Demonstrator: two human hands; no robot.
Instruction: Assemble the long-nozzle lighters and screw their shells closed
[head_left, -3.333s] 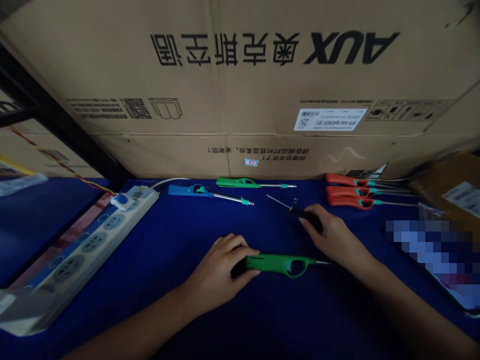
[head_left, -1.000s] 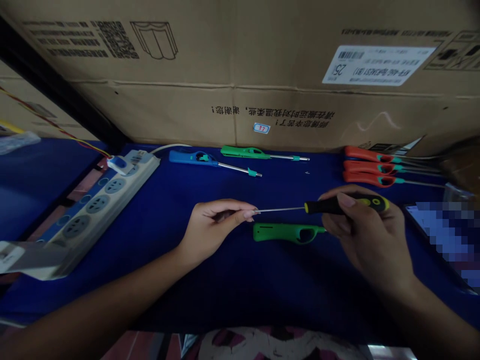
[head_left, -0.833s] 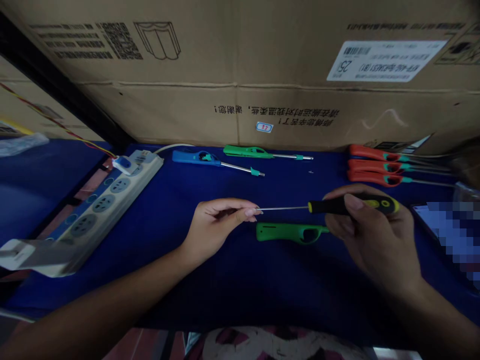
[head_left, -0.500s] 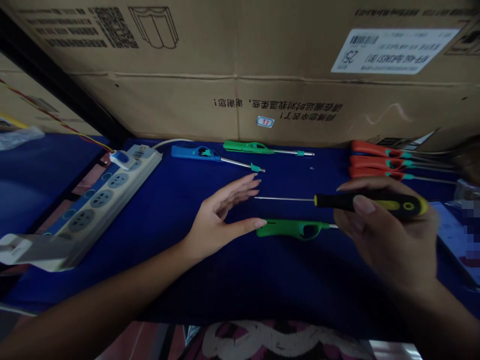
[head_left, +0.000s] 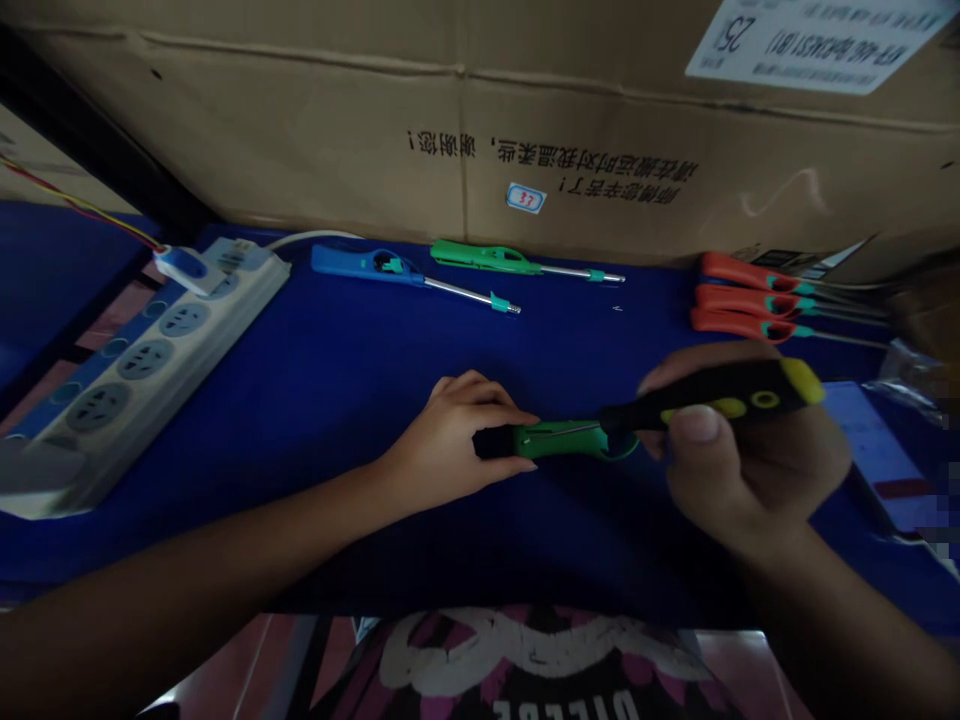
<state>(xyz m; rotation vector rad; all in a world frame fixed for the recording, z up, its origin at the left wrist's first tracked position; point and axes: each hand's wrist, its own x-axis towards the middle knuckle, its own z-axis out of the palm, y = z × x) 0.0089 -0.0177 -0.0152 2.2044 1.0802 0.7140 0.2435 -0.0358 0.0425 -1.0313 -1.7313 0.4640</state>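
Observation:
My right hand [head_left: 742,460] is wrapped round the black and yellow handle of a screwdriver [head_left: 712,395]. Its thin shaft points left, over the green handle of a long-necked lighter [head_left: 570,440] on the blue table. Whether the tip touches the lighter I cannot tell. My left hand [head_left: 465,430] pinches the left end of that lighter between thumb and fingers. The lighter's right end is hidden behind my right hand. Farther back lie a blue lighter [head_left: 360,265] and another green lighter [head_left: 480,257], both with metal necks pointing right.
A white power strip [head_left: 195,340] with a plug in it stands at the left. Three red lighters [head_left: 739,300] are stacked side by side at the back right. Below them lies a phone [head_left: 885,460]. A cardboard box [head_left: 300,130] walls off the back.
My left hand has come down and closed on the green lighter's end. The screwdriver has moved down and left, its shaft now over the lighter. The view has tilted downward.

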